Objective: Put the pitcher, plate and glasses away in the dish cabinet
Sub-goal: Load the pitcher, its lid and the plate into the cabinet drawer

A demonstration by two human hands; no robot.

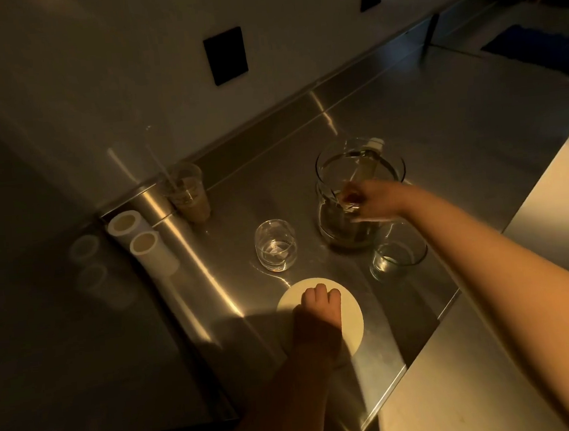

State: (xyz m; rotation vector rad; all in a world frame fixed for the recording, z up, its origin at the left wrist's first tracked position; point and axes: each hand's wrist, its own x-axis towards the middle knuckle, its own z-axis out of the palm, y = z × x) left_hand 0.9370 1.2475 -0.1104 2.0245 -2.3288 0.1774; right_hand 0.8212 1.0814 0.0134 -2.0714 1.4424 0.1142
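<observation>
Plate (349,307) under left hand (319,310) (pressed) —

light: dim warm amber, falling from upper right | glare: streaks gleaming on steel counter (387,113) | shadows: left side sinking into dark, forearm shading plate (352,316) | blur: right hand (374,200) smearing | edges: wide-angle lines bending
</observation>
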